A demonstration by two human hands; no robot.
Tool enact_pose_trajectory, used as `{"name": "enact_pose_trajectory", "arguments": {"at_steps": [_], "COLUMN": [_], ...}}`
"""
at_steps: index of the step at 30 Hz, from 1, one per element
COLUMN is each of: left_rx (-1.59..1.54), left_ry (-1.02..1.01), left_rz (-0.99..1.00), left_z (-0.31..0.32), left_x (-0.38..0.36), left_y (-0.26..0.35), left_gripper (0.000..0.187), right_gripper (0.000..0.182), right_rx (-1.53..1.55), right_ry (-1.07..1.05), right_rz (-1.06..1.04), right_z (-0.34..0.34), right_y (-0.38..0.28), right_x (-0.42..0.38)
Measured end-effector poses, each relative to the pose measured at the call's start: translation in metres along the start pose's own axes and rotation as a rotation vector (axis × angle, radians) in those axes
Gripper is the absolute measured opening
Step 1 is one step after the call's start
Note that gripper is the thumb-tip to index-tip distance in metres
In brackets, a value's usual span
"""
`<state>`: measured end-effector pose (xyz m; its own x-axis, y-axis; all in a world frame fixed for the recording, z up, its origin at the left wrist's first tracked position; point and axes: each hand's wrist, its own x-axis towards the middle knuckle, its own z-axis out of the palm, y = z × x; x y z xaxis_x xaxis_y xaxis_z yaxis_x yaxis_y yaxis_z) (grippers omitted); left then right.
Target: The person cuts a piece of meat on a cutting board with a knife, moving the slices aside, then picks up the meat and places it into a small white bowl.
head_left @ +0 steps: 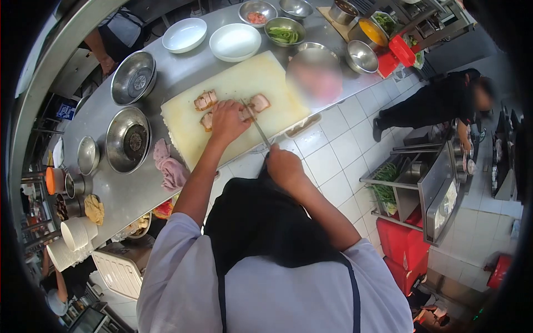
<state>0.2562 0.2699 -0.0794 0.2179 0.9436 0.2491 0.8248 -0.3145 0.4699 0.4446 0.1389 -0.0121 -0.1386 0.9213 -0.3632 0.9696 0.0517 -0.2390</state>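
Head view: your half-closed left hand [228, 122] partly hides the meat [245, 115] it steadies; your right hand [285, 167] grips the knife [259, 129], handle covered. White bowls [235, 43] stand beyond.

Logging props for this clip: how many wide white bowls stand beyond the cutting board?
2: the left white bowl, and the right white bowl beside it, nearer the green vegetables.

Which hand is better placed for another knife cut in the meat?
Likely the right hand: it grips the knife, blade at the meat on the cutting board. The left hand is on the meat beside the blade, so it seems better placed for steadying.
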Motion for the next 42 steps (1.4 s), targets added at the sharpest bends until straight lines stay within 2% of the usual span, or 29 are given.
{"name": "enact_pose_trajectory", "arguments": {"at_steps": [2, 5, 9, 12, 16, 21, 25, 28, 39, 42], "left_rx": [-0.004, -0.008, 0.014, 0.003, 0.02, 0.091, 0.083, 0.091, 0.117, 0.1], "left_ry": [0.016, 0.016, -0.078, 0.006, 0.007, -0.075, -0.137, -0.014, -0.054, -0.092], "left_rz": [0.007, 0.009, -0.004, 0.054, 0.061, 0.091, 0.057, 0.037, 0.013, -0.016], "left_z": [0.0, -0.003, -0.005, -0.003, -0.008, -0.021, -0.019, -0.011, -0.016, -0.014], "left_x": [-0.001, 0.004, 0.005, 0.002, -0.004, -0.003, 0.0, 0.001, -0.005, -0.008], "left_y": [-0.001, 0.001, 0.004, 0.004, 0.003, -0.005, -0.005, -0.004, -0.005, 0.002], "left_gripper": [0.035, 0.034, 0.03, 0.028, 0.039, 0.048, 0.047, 0.041, 0.057, 0.059], "right_gripper": [0.014, 0.012, 0.011, 0.013, 0.017, 0.02, 0.019, 0.017, 0.014, 0.015], "right_rx": [0.006, 0.008, 0.066, 0.077, 0.09, 0.131, 0.146, 0.156, 0.11, 0.023], "right_ry": [-0.054, -0.037, 0.221, 0.189, 0.164, 0.197, 0.184, 0.186, 0.299, 0.178], "right_rz": [0.004, -0.012, -0.137, -0.102, -0.089, -0.09, -0.084, -0.1, -0.15, -0.096], "right_z": [-0.024, -0.006, 0.049, 0.052, 0.045, 0.028, 0.02, 0.016, 0.024, 0.048], "right_y": [-0.001, 0.009, 0.017, 0.019, 0.019, 0.023, 0.024, 0.029, 0.044, 0.056], "right_x": [-0.023, -0.02, 0.033, 0.032, 0.03, 0.019, 0.009, -0.004, -0.032, -0.026]}}
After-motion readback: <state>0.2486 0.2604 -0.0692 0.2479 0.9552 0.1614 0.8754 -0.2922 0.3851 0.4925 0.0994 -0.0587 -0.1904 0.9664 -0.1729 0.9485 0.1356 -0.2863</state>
